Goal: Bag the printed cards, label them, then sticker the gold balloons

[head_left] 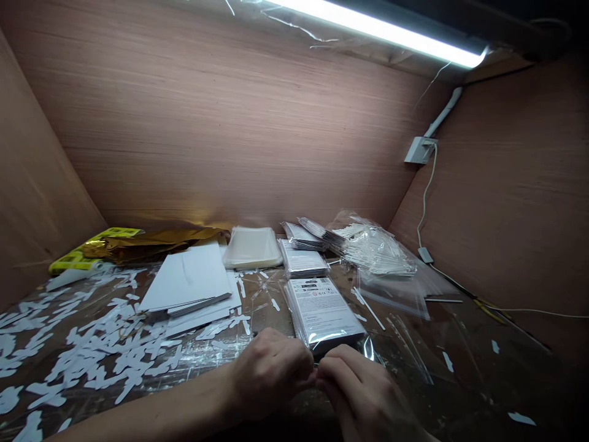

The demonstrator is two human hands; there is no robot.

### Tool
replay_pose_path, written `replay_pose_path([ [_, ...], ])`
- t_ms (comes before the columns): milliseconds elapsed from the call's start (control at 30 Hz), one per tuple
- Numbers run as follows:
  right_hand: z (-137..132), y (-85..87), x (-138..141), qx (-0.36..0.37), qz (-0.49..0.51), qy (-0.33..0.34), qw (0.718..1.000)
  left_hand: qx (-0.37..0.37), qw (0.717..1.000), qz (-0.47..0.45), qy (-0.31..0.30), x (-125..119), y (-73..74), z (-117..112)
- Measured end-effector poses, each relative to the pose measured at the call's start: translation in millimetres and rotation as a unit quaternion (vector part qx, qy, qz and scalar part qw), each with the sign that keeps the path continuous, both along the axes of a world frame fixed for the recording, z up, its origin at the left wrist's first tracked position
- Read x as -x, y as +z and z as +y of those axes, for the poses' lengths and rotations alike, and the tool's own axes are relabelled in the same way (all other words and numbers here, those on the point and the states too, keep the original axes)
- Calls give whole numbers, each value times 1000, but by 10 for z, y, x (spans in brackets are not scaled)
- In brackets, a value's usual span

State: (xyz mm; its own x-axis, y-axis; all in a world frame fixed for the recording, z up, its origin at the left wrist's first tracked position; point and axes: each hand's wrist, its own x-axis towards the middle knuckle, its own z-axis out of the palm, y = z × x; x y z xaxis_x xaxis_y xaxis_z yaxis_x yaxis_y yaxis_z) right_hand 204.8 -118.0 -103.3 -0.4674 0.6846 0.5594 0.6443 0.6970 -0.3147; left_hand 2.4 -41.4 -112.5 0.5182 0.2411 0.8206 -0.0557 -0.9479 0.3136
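Left hand and right hand, fingers curled closed, tips almost meeting; whether they pinch anything, I can't tell! Just beyond the fingertips lies the packet: likely light, fairly stiff, slick, best taken by its long edges. White face, small dark print, one red mark, glossy clear film.

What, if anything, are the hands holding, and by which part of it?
It can't be told: the left hand and right hand come together by the near end of the clear-wrapped pack, hiding whatever either grip may hold.
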Motion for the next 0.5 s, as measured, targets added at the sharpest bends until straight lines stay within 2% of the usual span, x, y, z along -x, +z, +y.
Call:
replay_pose_path([
  [100, 42, 26, -40, 69, -4, 14, 997, -15, 1000, 3, -2, -2, -5, 5],
  [233, 61, 40, -10, 40, 1, 21, 999, -22, 1000, 6, -1, -10, -33, 17],
  [333, 30, 96, 48, 52, 36, 10, 998, -19, 1000, 11, 3, -11, -44, 16],
  [367, 27, 138, 29, 71, 55, 4, 996, -18, 1000, 13, 9, -11, -40, 13],
  [433, 72, 267, -152, 154, 111, -19, 982, -18, 999, 16, 24, -11, -22, 6],
  [500, 211, 442, -564, 254, 203, -78, 942, -12, 999, 10, 28, -16, 3, 4],
])
